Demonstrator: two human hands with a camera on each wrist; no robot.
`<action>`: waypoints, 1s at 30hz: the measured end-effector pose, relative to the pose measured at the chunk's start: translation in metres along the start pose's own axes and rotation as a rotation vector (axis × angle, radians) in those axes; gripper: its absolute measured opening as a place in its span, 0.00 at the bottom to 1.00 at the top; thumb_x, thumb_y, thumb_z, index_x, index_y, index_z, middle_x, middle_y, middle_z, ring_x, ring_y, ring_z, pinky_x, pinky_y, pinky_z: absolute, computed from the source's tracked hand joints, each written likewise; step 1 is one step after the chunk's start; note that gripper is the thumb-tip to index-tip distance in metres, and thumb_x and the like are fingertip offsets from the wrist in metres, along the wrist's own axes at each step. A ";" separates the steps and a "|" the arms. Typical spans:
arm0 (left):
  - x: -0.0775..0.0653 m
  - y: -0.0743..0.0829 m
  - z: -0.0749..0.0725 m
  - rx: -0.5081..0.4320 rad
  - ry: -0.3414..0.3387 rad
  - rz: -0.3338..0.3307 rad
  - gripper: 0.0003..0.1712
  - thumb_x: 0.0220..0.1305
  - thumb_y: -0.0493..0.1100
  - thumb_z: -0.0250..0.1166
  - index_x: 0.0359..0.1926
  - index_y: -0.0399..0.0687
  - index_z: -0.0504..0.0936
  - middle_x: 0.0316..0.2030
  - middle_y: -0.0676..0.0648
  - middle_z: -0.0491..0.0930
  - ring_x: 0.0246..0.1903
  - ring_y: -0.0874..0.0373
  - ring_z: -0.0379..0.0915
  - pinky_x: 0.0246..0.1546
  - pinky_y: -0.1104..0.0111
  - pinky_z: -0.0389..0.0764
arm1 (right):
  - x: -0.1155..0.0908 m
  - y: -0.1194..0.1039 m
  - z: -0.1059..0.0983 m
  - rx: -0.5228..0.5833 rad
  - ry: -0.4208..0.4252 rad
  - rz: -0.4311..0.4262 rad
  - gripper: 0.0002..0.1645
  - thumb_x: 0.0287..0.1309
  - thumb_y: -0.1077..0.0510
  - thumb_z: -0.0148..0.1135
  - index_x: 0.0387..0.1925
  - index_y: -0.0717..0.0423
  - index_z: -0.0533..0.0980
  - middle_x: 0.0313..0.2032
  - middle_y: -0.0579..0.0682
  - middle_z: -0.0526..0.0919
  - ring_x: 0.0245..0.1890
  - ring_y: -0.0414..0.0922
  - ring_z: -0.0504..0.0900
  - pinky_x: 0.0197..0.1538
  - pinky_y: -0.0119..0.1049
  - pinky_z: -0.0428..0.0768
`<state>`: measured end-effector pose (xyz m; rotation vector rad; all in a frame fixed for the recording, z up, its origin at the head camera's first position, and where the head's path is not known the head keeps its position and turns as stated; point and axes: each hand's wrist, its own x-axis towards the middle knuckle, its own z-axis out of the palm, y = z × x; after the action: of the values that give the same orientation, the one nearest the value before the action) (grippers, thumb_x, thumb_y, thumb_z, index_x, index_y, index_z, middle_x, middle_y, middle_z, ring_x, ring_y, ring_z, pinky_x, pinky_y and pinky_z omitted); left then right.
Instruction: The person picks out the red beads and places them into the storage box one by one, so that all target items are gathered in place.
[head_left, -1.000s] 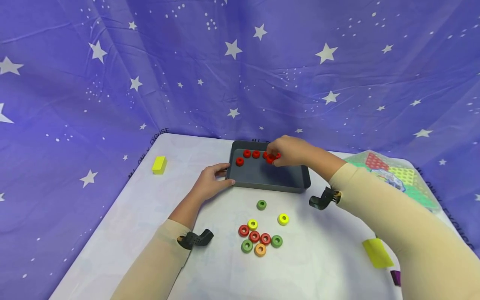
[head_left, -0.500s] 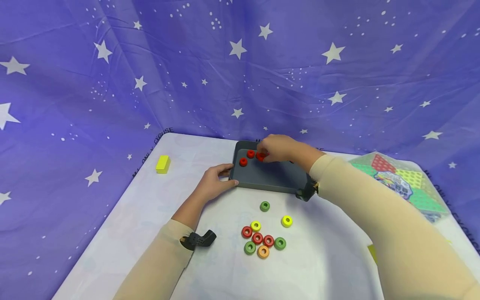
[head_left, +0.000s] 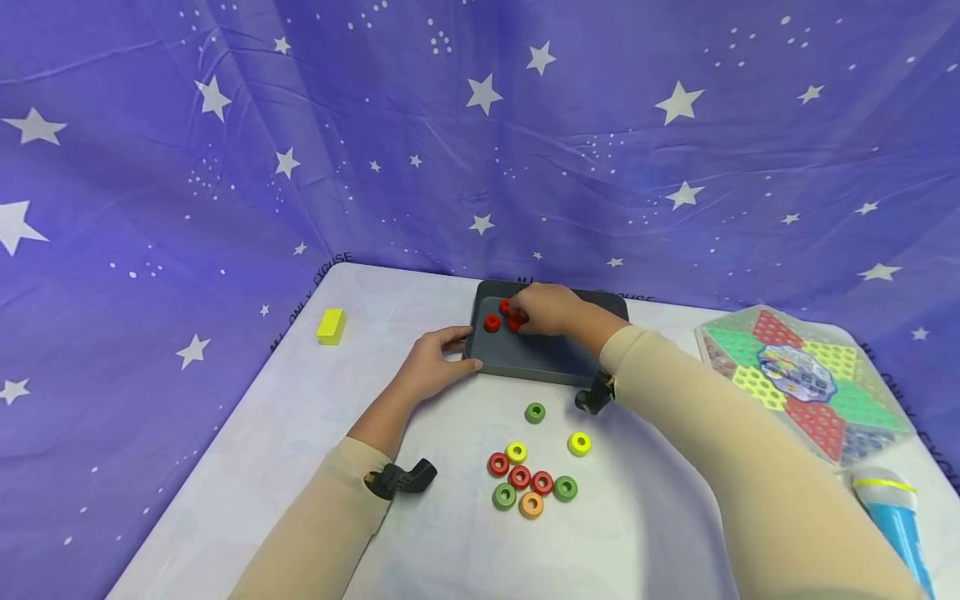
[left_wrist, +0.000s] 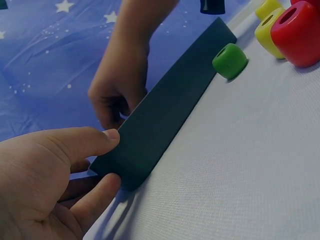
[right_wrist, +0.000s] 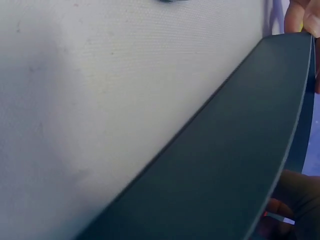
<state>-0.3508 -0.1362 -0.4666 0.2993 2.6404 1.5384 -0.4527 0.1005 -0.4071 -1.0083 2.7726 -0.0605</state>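
A dark grey tray lies at the back of the white table. My left hand grips its near left corner, thumb at the front and fingers along the left wall. Inside the tray, my right hand pinches a red ring-shaped bead. Just left of those fingers sit another red bead and a partly covered red bead. In the right wrist view the tray wall mostly hides the right hand. The right hand covers part of the tray floor.
Before the tray lie loose beads: red, green, yellow and orange. A yellow block stands at left. A star-patterned game board and a blue cylinder lie at right. A starry curtain hangs behind.
My right hand has moved left across the tray, from one red bead to another. The left hand keeps its place on the corner. The head view has shifted slightly.
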 end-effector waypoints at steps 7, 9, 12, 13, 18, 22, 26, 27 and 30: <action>-0.001 0.000 0.003 0.003 -0.005 -0.003 0.38 0.58 0.49 0.75 0.69 0.49 0.75 0.62 0.47 0.80 0.61 0.50 0.77 0.66 0.51 0.72 | -0.011 0.004 -0.001 0.033 0.018 0.005 0.13 0.59 0.52 0.73 0.44 0.49 0.83 0.33 0.45 0.83 0.31 0.45 0.79 0.35 0.42 0.79; -0.001 -0.001 0.003 0.004 -0.005 0.003 0.39 0.58 0.49 0.75 0.69 0.49 0.75 0.61 0.47 0.80 0.61 0.51 0.77 0.66 0.51 0.72 | -0.019 0.006 -0.008 0.050 0.050 0.004 0.18 0.59 0.52 0.73 0.50 0.50 0.83 0.40 0.47 0.86 0.38 0.46 0.83 0.41 0.46 0.83; -0.001 -0.001 0.003 0.007 0.000 0.014 0.39 0.58 0.49 0.76 0.69 0.48 0.75 0.60 0.47 0.81 0.60 0.51 0.78 0.66 0.51 0.72 | -0.036 0.009 -0.020 0.079 0.109 0.007 0.22 0.59 0.51 0.73 0.55 0.52 0.83 0.46 0.49 0.87 0.47 0.49 0.84 0.49 0.51 0.83; -0.001 -0.001 0.002 0.008 0.002 0.015 0.38 0.58 0.49 0.76 0.69 0.49 0.75 0.59 0.47 0.81 0.60 0.51 0.78 0.66 0.51 0.73 | -0.043 0.010 -0.024 0.097 0.125 0.008 0.23 0.59 0.51 0.73 0.55 0.53 0.83 0.47 0.50 0.88 0.49 0.50 0.84 0.50 0.51 0.83; 0.000 -0.002 0.003 0.001 -0.003 0.017 0.38 0.59 0.48 0.76 0.69 0.47 0.75 0.60 0.45 0.81 0.61 0.49 0.77 0.67 0.50 0.71 | -0.082 0.011 -0.031 0.161 0.199 -0.003 0.22 0.58 0.49 0.74 0.53 0.52 0.83 0.43 0.48 0.88 0.40 0.47 0.85 0.43 0.46 0.83; 0.000 -0.003 0.005 -0.010 -0.015 0.002 0.38 0.59 0.47 0.75 0.70 0.47 0.74 0.60 0.45 0.81 0.61 0.49 0.77 0.68 0.50 0.70 | -0.121 0.001 -0.023 0.202 0.240 -0.029 0.21 0.58 0.48 0.74 0.51 0.49 0.84 0.40 0.45 0.87 0.26 0.40 0.77 0.32 0.39 0.78; -0.001 -0.001 0.004 -0.010 -0.012 -0.004 0.38 0.59 0.47 0.75 0.69 0.47 0.74 0.59 0.45 0.82 0.61 0.49 0.76 0.68 0.50 0.69 | -0.156 -0.016 -0.004 0.234 0.264 -0.076 0.19 0.56 0.48 0.76 0.48 0.47 0.85 0.38 0.41 0.86 0.24 0.35 0.73 0.30 0.34 0.75; -0.001 -0.001 0.004 -0.009 -0.008 -0.002 0.38 0.59 0.47 0.75 0.69 0.47 0.75 0.59 0.44 0.82 0.61 0.48 0.76 0.68 0.49 0.69 | -0.163 -0.022 0.003 0.245 0.263 -0.085 0.18 0.56 0.48 0.76 0.47 0.46 0.85 0.37 0.40 0.86 0.24 0.35 0.73 0.30 0.32 0.75; 0.000 -0.001 0.001 -0.002 -0.002 0.007 0.38 0.60 0.48 0.75 0.70 0.47 0.74 0.59 0.45 0.82 0.62 0.48 0.76 0.68 0.49 0.69 | -0.183 -0.039 0.024 0.284 0.262 -0.120 0.19 0.55 0.47 0.76 0.48 0.45 0.85 0.38 0.38 0.85 0.26 0.36 0.75 0.31 0.30 0.76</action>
<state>-0.3504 -0.1356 -0.4681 0.3108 2.6390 1.5416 -0.2866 0.1885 -0.3970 -1.1574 2.8121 -0.6259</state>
